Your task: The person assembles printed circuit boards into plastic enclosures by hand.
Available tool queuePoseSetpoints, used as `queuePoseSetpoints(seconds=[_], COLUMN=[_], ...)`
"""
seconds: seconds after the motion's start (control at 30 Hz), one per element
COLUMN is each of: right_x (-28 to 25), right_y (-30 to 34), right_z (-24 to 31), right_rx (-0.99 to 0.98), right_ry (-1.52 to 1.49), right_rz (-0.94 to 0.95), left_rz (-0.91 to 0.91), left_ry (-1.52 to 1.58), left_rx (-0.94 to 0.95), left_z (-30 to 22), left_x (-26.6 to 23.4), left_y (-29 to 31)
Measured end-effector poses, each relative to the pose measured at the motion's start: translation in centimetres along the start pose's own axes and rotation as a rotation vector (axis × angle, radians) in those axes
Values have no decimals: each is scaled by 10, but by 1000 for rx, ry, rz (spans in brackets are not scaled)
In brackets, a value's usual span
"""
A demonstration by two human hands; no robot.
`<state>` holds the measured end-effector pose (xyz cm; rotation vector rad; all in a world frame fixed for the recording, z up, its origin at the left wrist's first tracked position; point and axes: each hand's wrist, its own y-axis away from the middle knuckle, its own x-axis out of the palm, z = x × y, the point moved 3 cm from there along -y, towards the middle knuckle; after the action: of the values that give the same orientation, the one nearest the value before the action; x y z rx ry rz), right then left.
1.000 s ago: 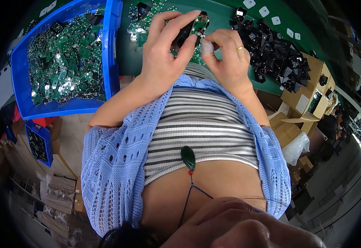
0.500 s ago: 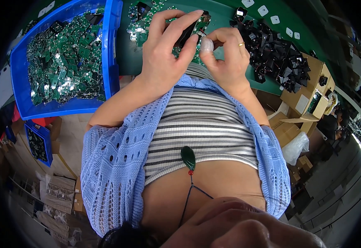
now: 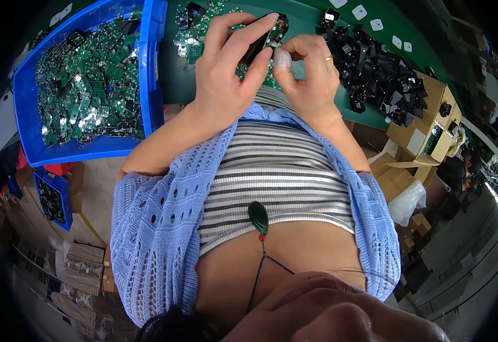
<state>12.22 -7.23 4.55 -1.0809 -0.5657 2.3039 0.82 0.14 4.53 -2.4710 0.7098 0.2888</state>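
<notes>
My left hand (image 3: 226, 74) is closed on a black plastic housing (image 3: 256, 50), holding it tilted between thumb and fingers. A small green circuit board (image 3: 277, 35) shows at the housing's open side. Close to that side, my right hand (image 3: 313, 74) is closed in a pinch, its thumb wrapped in a whitish cover and a ring on one finger. Whatever sits between its fingertips is too small or hidden to make out. Several loose green circuit boards (image 3: 193, 48) lie on the green table to the left of and beneath my hands.
A blue bin (image 3: 151, 74) full of green circuit boards stands at the left. Black housings (image 3: 374, 71) are heaped at the right, beside an open cardboard box (image 3: 426, 125). White square pieces (image 3: 359, 12) lie along the far right of the green table (image 3: 176, 80).
My right hand has shifted slightly left and up, closer to the housing. The left hand keeps its hold on the housing, nearly still.
</notes>
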Motion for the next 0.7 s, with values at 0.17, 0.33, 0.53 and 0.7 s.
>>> queuePoseSetpoints(seconds=[0.17, 0.33, 0.53, 0.7], right_x=[0, 9, 12, 25], right_y=[15, 14, 12, 12], right_z=[-10, -6, -13, -23], right_rx=[433, 756, 799, 791], right_ry=[-501, -869, -906, -953], right_rz=[42, 167, 106, 17], left_rz=[-42, 0, 84, 4], left_ry=[160, 173, 135, 69], left_rx=[-125, -141, -101, -8], left_z=[10, 5, 5, 20], left_x=[-2, 1, 5, 13], left_y=[4, 3, 4, 6])
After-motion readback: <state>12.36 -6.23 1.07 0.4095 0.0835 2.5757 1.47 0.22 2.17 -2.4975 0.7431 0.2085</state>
